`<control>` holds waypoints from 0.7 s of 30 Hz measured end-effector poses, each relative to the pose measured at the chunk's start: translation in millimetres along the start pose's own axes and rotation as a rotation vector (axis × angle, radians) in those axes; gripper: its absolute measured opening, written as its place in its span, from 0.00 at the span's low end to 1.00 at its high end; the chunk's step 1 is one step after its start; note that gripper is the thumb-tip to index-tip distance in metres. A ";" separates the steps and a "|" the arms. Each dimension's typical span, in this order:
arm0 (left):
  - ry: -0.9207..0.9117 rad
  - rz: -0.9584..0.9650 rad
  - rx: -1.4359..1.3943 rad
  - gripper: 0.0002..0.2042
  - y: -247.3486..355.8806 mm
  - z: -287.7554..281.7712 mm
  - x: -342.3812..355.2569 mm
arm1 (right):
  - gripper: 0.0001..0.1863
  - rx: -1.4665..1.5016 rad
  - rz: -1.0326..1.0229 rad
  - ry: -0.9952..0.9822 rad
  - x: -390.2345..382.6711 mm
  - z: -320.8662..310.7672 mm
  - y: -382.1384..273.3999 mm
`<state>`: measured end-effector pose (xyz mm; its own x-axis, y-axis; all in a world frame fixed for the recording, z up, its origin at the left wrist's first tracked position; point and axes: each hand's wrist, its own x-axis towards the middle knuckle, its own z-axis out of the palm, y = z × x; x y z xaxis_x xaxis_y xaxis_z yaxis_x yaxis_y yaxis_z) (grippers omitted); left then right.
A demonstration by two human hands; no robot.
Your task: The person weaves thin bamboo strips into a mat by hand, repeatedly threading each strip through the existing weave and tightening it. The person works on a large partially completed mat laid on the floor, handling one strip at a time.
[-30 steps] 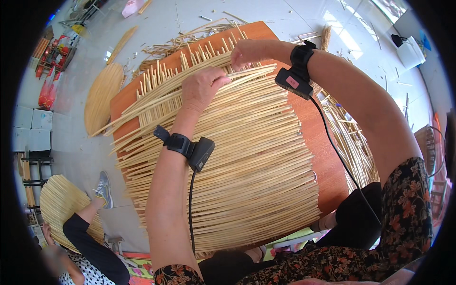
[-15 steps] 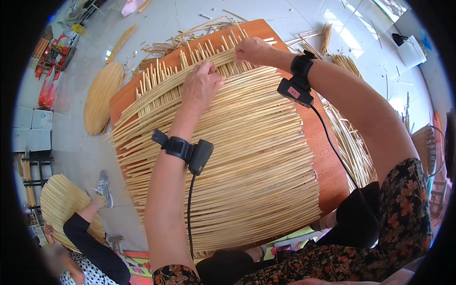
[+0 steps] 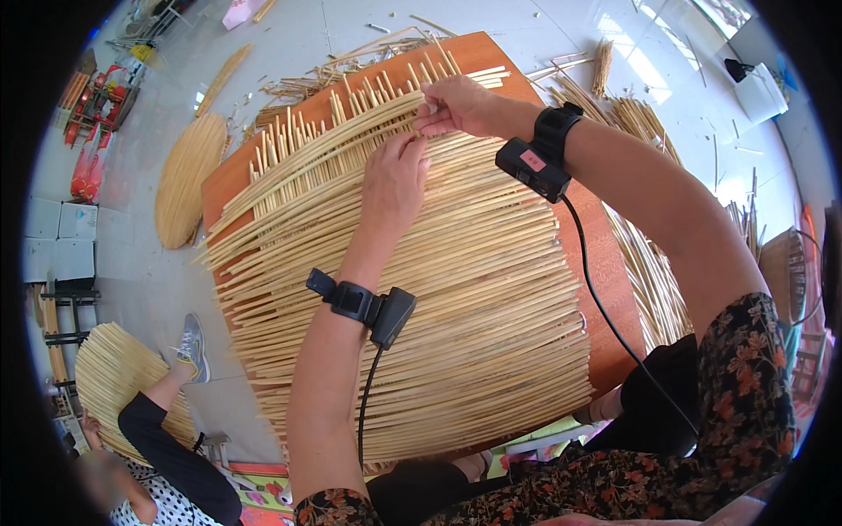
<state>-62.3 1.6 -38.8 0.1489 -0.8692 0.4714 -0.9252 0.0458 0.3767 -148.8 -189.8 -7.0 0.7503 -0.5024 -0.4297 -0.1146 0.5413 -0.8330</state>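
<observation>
A wide mat of pale straw-coloured stalks (image 3: 456,289) lies across a reddish-brown board (image 3: 605,307), its stalks side by side. Over its far part runs a loose band of long stalks (image 3: 329,142), crossing shorter stalks that point away from me. My right hand (image 3: 463,105) is at the right part of this band, thumb and fingers pinched together. Just nearer and to the left, my left hand (image 3: 395,180) rests over the mat with its fingers bent and drawn together by the right fingertips. Whatever is between the fingertips of either hand is too small to make out.
More stalks (image 3: 645,263) are heaped beyond the board's right side, and scraps litter the floor past its far edge. An oval stalk panel (image 3: 191,180) lies on the floor at left. At lower left a person holds a round stalk panel (image 3: 123,377).
My left hand has moved right along the mat toward my right hand. My right hand has come nearer and slightly left, so the fingertips now almost meet.
</observation>
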 end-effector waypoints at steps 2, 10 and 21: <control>-0.004 0.000 -0.027 0.13 3.1 1.1 1.1 | 0.16 -0.046 -0.117 0.032 3.3 -3.5 8.6; -0.034 0.055 -0.029 0.14 0.4 -4.8 -0.4 | 0.17 -0.096 -0.147 0.084 11.4 -4.1 16.3; -0.055 0.034 0.031 0.18 0.6 -5.1 -9.2 | 0.14 -0.819 -0.629 0.303 -129.8 -14.1 -58.7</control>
<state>-62.4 12.2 -38.9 0.0989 -0.8931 0.4388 -0.9398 0.0612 0.3362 -248.6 -166.0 92.7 0.6472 -0.7401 0.1828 -0.2497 -0.4324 -0.8664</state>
